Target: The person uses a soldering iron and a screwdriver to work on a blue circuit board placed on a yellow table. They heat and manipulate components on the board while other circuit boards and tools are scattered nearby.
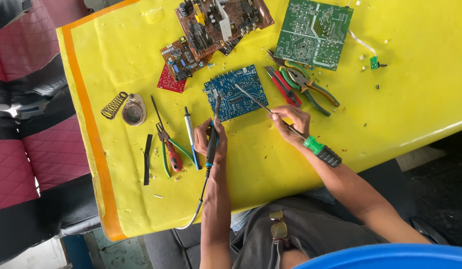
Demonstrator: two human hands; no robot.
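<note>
A blue circuit board (236,92) lies on the yellow table (270,164) in front of me. My left hand (209,139) grips a black soldering iron (212,144) whose tip reaches the board's near left edge; its cord runs down off the table. My right hand (290,122) holds a long screwdriver (285,124) by the shaft, its green and black handle (323,152) pointing toward me and its tip resting on the board's middle.
Brown boards (216,22) and a green board (313,32) lie at the far side, a red board (171,82) beside them. Pliers (310,87), red cutters (283,87), a blue pen tool (192,137), green-handled cutters (171,152), a spring (114,104) and a round tin (133,112) surround the board.
</note>
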